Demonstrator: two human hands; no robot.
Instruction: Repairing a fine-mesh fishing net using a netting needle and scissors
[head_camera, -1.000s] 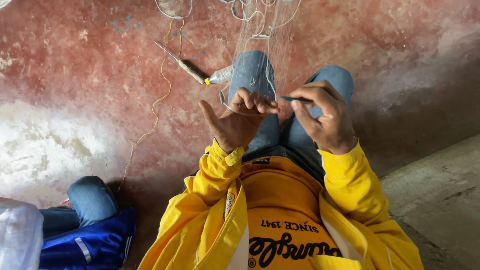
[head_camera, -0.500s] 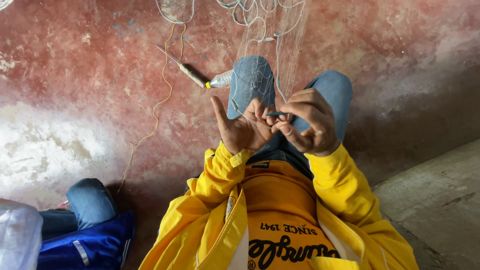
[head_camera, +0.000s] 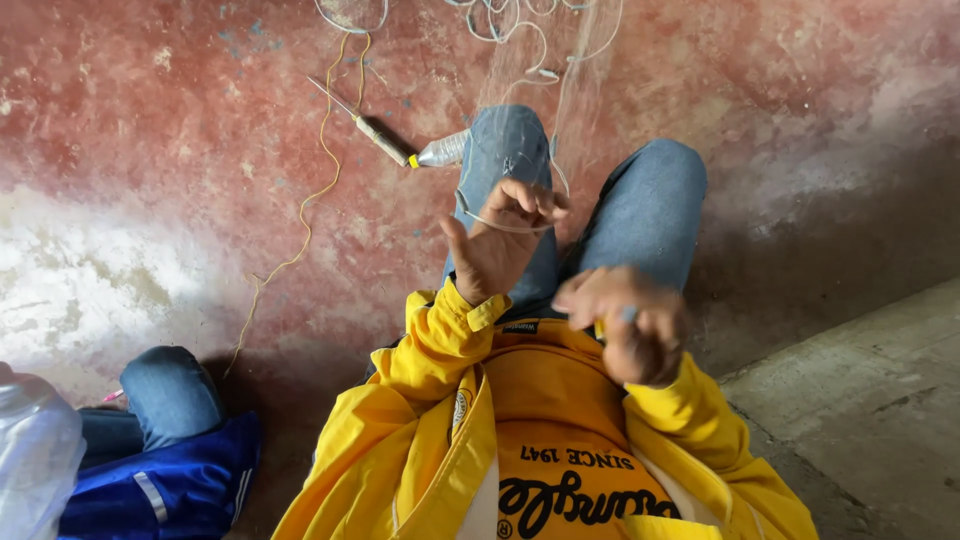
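My left hand (head_camera: 497, 240) is raised above my knees, palm toward me, with its fingertips pinched on a thin pale line (head_camera: 500, 226) of a fine translucent net (head_camera: 560, 90). The net hangs from above down over my jeans. My right hand (head_camera: 628, 330) is blurred and sits close to my chest, apart from the left hand. Its fingers are curled around a small blue tool (head_camera: 628, 313), of which only a spot shows. I wear a yellow jacket.
On the worn red floor lie a clear plastic bottle with a yellow cap (head_camera: 440, 152), a thin stick-like tool (head_camera: 362, 122) and a long yellow cord (head_camera: 310, 200). Another person's knee in jeans and a blue jacket (head_camera: 165, 450) are at lower left. A grey concrete slab (head_camera: 870, 400) lies at right.
My right hand has pulled away from the left hand, down and back toward my chest. The left hand stays up with the line and has opened its palm a little.
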